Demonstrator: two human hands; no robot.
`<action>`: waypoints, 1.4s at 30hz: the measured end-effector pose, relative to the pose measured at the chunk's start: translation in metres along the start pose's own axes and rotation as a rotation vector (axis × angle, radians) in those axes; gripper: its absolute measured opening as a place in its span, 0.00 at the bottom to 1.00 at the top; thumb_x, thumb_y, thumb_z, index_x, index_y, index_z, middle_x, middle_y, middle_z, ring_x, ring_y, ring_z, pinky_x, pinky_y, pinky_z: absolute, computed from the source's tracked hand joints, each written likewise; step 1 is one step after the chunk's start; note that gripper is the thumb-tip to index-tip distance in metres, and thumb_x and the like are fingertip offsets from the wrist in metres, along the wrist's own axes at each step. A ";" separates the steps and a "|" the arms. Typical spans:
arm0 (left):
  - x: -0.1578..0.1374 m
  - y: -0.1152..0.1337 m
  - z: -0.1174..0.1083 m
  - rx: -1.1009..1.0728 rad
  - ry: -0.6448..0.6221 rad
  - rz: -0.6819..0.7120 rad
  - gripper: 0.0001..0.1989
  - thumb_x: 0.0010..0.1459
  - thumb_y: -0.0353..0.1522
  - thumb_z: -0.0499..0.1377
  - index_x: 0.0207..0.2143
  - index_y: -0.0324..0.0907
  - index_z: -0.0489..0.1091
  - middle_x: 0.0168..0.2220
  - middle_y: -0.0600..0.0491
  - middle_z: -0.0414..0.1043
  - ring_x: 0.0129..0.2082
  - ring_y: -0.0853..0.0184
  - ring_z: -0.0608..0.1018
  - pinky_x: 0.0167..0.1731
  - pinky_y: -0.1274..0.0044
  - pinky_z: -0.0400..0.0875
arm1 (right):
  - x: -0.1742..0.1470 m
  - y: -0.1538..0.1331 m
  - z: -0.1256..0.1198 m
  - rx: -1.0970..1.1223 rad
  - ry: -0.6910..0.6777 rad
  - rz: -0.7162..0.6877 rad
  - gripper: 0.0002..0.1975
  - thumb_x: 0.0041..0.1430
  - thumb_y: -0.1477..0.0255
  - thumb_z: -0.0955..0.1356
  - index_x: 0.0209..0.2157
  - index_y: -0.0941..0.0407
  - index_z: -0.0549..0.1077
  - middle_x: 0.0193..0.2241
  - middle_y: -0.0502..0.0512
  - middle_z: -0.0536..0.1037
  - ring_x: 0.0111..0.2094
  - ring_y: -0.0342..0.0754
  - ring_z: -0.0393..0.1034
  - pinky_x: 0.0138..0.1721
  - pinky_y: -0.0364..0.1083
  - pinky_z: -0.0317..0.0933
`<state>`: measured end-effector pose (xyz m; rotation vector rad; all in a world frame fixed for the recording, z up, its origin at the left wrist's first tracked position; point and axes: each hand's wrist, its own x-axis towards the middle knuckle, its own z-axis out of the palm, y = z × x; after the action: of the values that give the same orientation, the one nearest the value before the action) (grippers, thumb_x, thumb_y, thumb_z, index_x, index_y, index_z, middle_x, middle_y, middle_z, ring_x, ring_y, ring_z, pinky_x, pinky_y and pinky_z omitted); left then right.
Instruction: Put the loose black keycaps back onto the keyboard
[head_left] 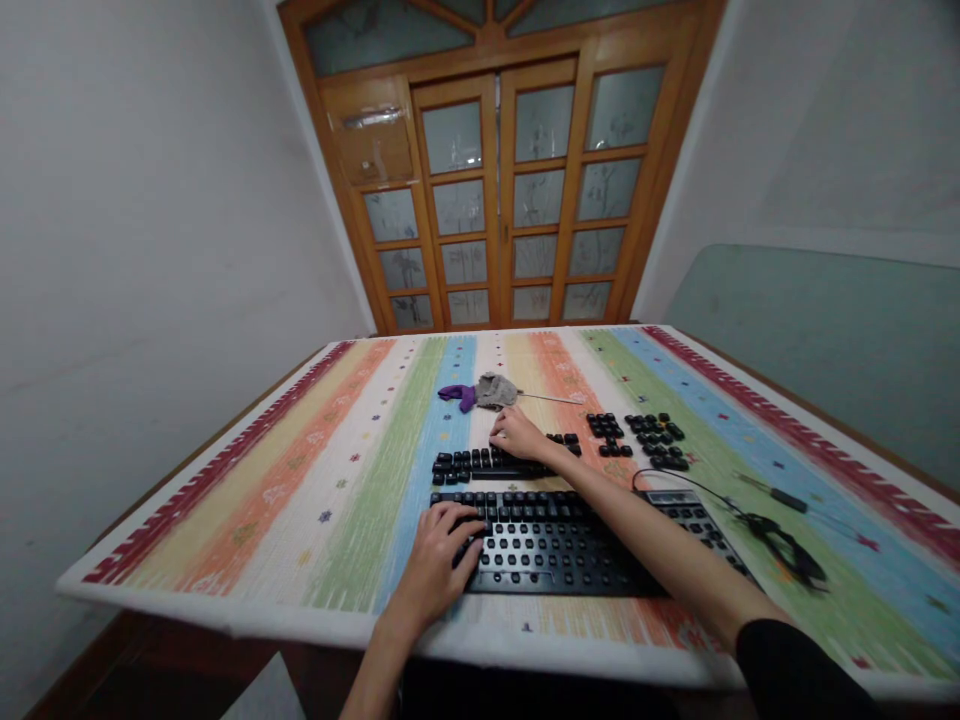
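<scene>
A black keyboard (pixel 555 580) lies near the table's front edge, its top row capped and most of the other rows showing bare switches. My left hand (pixel 439 560) rests over its left end with fingers apart, the index fingertip at a keycap in the second row. Beyond the keyboard, loose black keycaps (pixel 454 465) are laid out in rows. My right hand (pixel 517 437) reaches across to the far side of these rows, its fingers bent together in a pinch on a keycap that they largely hide. My right forearm covers part of the keyboard's right half.
More keycaps (pixel 656 435) sit in groups to the right. A coiled black cable (pixel 784 550) and a black-handled screwdriver (pixel 787 498) lie right of the keyboard. Behind the rows are a grey cloth (pixel 495 390), a purple cloth (pixel 459 396) and a thin rod (pixel 551 398). A striped tablecloth (pixel 300 480) covers the table.
</scene>
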<state>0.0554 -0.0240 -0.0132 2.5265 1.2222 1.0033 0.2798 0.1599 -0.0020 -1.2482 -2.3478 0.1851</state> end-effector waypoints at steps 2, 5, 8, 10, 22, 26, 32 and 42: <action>0.001 0.001 -0.001 -0.003 -0.007 -0.004 0.10 0.64 0.29 0.58 0.45 0.44 0.75 0.48 0.47 0.74 0.51 0.56 0.71 0.52 0.58 0.69 | 0.000 -0.001 0.000 0.003 0.001 -0.009 0.04 0.57 0.76 0.72 0.31 0.59 0.82 0.35 0.59 0.75 0.42 0.53 0.65 0.50 0.52 0.60; 0.003 0.002 -0.002 -0.012 -0.016 0.002 0.09 0.64 0.29 0.57 0.44 0.44 0.75 0.48 0.47 0.75 0.50 0.56 0.71 0.51 0.59 0.69 | -0.001 -0.002 -0.003 0.011 0.020 -0.021 0.04 0.58 0.75 0.72 0.31 0.60 0.81 0.36 0.60 0.74 0.43 0.53 0.65 0.49 0.53 0.61; 0.006 0.002 -0.004 -0.025 -0.001 0.015 0.09 0.64 0.29 0.57 0.45 0.44 0.75 0.46 0.47 0.75 0.49 0.57 0.72 0.49 0.60 0.70 | -0.007 -0.006 -0.010 0.025 0.054 -0.042 0.05 0.61 0.75 0.71 0.33 0.60 0.80 0.38 0.60 0.73 0.44 0.54 0.65 0.49 0.54 0.61; 0.008 0.002 -0.005 -0.028 0.021 0.016 0.10 0.64 0.29 0.57 0.46 0.44 0.74 0.45 0.47 0.75 0.48 0.57 0.73 0.49 0.61 0.70 | -0.015 -0.012 -0.016 0.040 0.074 -0.069 0.05 0.62 0.74 0.69 0.34 0.59 0.79 0.39 0.60 0.73 0.45 0.54 0.64 0.50 0.54 0.61; 0.024 0.008 0.003 -0.020 0.074 0.045 0.13 0.63 0.33 0.60 0.50 0.45 0.72 0.45 0.48 0.76 0.47 0.58 0.73 0.48 0.63 0.70 | -0.101 -0.076 -0.037 0.261 0.084 -0.247 0.05 0.66 0.74 0.67 0.39 0.58 0.76 0.41 0.58 0.73 0.45 0.51 0.64 0.49 0.54 0.63; 0.027 0.012 0.005 -0.013 0.068 0.057 0.09 0.64 0.33 0.59 0.46 0.45 0.75 0.43 0.48 0.76 0.46 0.58 0.73 0.46 0.63 0.70 | -0.114 -0.084 -0.035 0.214 0.058 -0.250 0.05 0.66 0.75 0.66 0.39 0.57 0.75 0.41 0.59 0.73 0.44 0.51 0.64 0.48 0.53 0.63; 0.028 0.013 0.006 -0.008 0.090 0.077 0.08 0.64 0.31 0.59 0.44 0.44 0.75 0.43 0.48 0.75 0.46 0.58 0.73 0.46 0.63 0.70 | -0.122 -0.086 -0.031 0.220 0.055 -0.237 0.05 0.66 0.75 0.66 0.40 0.57 0.75 0.42 0.59 0.73 0.45 0.52 0.64 0.50 0.55 0.63; 0.022 0.010 0.010 0.005 0.087 0.087 0.06 0.63 0.29 0.59 0.41 0.44 0.75 0.43 0.48 0.75 0.46 0.58 0.73 0.46 0.63 0.70 | -0.129 -0.089 -0.029 0.198 0.013 -0.269 0.09 0.64 0.77 0.66 0.43 0.58 0.76 0.44 0.61 0.72 0.46 0.53 0.63 0.48 0.55 0.65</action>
<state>0.0780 -0.0123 -0.0056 2.5857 1.1465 1.1417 0.2881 0.0014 0.0090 -0.8302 -2.3898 0.3110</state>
